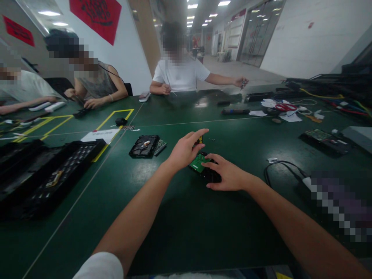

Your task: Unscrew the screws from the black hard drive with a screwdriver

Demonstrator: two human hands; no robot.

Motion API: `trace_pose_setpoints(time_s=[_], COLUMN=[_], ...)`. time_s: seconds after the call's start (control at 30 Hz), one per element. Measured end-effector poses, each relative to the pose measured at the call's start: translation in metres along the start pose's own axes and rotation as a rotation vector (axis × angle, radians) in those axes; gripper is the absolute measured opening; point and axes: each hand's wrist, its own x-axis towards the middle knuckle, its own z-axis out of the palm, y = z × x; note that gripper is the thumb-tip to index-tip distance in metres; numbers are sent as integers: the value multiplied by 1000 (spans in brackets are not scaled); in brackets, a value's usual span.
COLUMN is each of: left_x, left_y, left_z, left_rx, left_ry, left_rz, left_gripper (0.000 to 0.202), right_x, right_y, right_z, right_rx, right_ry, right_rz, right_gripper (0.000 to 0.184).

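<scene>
My left hand (187, 149) has its thumb and index finger around a small yellow-and-black tool handle (200, 140), mostly hidden behind the fingers. Just below it, a black hard drive (213, 176) with a green circuit board (198, 163) on top lies on the table. My right hand (228, 172) grips this drive from the right, index finger over the board and thumb at the near edge. Tiny screw-like bits (212, 139) lie beyond the hands. To the left rests another black drive body (143, 146), beside a loose circuit board (160, 147).
Black plastic trays (69, 170) stand at left near a paper sheet (101, 135). Another drive (325, 141), a cable (286, 162) and red-handled scissors (286, 107) lie at right on the green table (180, 240). Across it sits a person in white (181, 73); others work at left.
</scene>
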Motion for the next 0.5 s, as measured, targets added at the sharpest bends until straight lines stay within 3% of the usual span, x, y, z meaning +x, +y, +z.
trace_pose_setpoints(time_s=[0.5], left_x=[-2], left_y=[-8], left_z=[11], left_rx=[-54], left_ry=[63], left_rz=[-1], left_gripper=[58], right_x=[1], right_y=[-3], right_z=[-3], right_rx=[16], right_ry=[-12], right_rz=[15], right_gripper=[80])
